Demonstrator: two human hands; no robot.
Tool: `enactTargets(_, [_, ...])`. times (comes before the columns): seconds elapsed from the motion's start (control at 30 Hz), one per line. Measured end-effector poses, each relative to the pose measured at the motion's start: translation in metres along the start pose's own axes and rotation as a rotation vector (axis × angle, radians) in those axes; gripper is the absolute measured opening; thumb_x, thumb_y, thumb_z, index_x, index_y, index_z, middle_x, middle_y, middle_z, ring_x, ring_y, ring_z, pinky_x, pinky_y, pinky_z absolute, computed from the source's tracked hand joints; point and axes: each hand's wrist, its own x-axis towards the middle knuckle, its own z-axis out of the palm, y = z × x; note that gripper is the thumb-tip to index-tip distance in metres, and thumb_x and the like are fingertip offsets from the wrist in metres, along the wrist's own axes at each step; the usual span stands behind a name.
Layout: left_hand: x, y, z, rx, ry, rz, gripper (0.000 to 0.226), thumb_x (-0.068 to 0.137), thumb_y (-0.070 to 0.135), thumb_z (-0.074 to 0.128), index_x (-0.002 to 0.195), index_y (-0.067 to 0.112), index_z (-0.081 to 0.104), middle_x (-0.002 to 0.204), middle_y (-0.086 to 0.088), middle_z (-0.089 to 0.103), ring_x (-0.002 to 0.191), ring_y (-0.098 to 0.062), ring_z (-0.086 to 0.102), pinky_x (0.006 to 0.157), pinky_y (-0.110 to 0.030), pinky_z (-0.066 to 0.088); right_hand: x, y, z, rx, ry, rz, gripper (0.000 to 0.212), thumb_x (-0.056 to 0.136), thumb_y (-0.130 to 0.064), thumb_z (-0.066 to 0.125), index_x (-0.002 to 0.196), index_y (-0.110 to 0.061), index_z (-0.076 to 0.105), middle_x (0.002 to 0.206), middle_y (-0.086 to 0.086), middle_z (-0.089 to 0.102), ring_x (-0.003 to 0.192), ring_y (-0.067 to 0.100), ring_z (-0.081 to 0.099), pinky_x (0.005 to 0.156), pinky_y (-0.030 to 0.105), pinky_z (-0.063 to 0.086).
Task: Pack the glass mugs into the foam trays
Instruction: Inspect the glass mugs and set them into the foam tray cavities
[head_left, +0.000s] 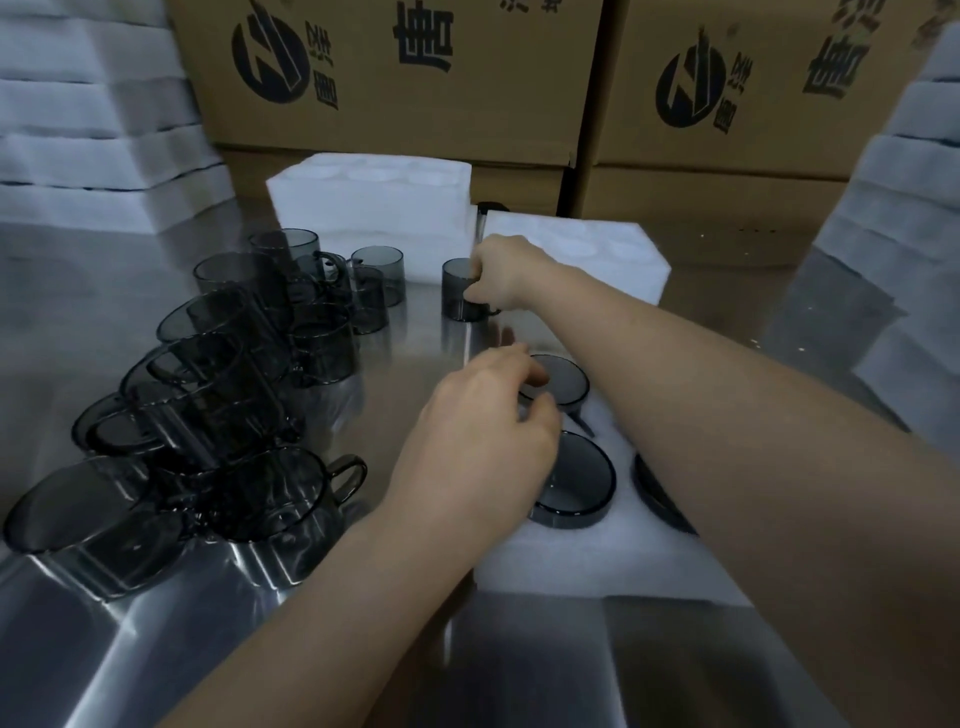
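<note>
The mug (458, 291) I'm watching stands upright on the metal table (519, 654), just beside the left edge of a white foam tray (613, 260). The right hand (501, 275) reaches far forward and grips this mug at its right side, fingers curled round it. Nearer to me lies another foam tray (571, 566) with three dark mugs sunk into its holes: a far one (563, 382), a middle one (579, 480), and a third (657, 493) mostly hidden under the right forearm. The left hand (485, 434) hangs over this near tray with fingers bent, its fingertips and thumb at the left rim of the far seated mug. The frame is blurred there, so I cannot tell whether it actually has hold of the rim or only hovers at it. To the left on the table is a crowd of loose mugs (228, 395), some upright, some leaning on each other. A third foam tray (374, 208) sits farther back. Behind it stand cardboard boxes (395, 78), with stacks of foam at the left (78, 135) and the right (904, 218).
</note>
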Motion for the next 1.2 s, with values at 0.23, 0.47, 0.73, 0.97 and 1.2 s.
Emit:
enactTargets(0.23, [-0.003, 0.004, -0.004, -0.042, 0.002, -0.05, 0.056, 0.092, 0.033, 0.055, 0.143, 0.037, 0.033, 0.139, 0.012, 0.048, 0.097, 0.001, 0.043, 0.078, -0.02, 0.031, -0.068, 0.032, -0.034, 0.556, 0.121, 0.0, 0.015, 0.084, -0.014, 0.074, 0.078, -0.003, 0.066, 0.076, 0.015, 0.068, 0.069, 0.021, 0.066, 0.066, 0.032, 0.058])
enactTargets(0.47, [-0.007, 0.018, -0.007, 0.056, 0.077, 0.189, 0.092, 0.082, 0.057, 0.059, 0.153, 0.031, 0.005, 0.152, 0.011, 0.02, 0.128, -0.004, 0.032, 0.097, -0.026, 0.033, -0.163, 0.051, -0.046, 1.012, 0.193, -0.066, 0.044, 0.077, -0.011, 0.081, 0.111, -0.018, 0.056, 0.099, 0.016, 0.063, 0.069, 0.031, 0.072, 0.065, 0.036, 0.061])
enactTargets(0.73, [-0.004, 0.024, -0.008, -0.029, 0.119, 0.174, 0.085, 0.078, 0.031, 0.078, 0.147, 0.018, 0.03, 0.146, 0.003, 0.031, 0.12, 0.005, 0.037, 0.097, -0.005, 0.034, -0.178, 0.048, -0.015, 1.141, 0.149, -0.206, 0.052, 0.08, 0.0, 0.076, 0.127, -0.013, 0.058, 0.116, 0.008, 0.059, 0.096, 0.029, 0.07, 0.083, 0.041, 0.058])
enactTargets(0.97, [-0.003, 0.03, -0.015, -0.088, 0.214, 0.171, 0.063, 0.076, 0.028, 0.073, 0.135, 0.022, 0.052, 0.125, 0.007, 0.058, 0.106, -0.013, 0.059, 0.093, -0.036, 0.05, -0.183, 0.044, -0.008, 1.099, 0.243, -0.175, 0.042, 0.073, -0.015, 0.085, 0.103, -0.011, 0.057, 0.116, 0.008, 0.064, 0.093, 0.032, 0.07, 0.071, 0.047, 0.06])
enactTargets(1.2, [-0.006, 0.038, -0.016, -0.108, 0.273, 0.231, 0.062, 0.068, 0.021, 0.086, 0.124, 0.023, 0.06, 0.113, 0.01, 0.062, 0.096, -0.008, 0.061, 0.088, -0.023, 0.05, -0.188, 0.038, -0.011, 1.104, 0.381, -0.167, 0.039, 0.074, -0.033, 0.084, 0.087, -0.015, 0.052, 0.091, -0.001, 0.067, 0.073, 0.014, 0.07, 0.05, 0.027, 0.053])
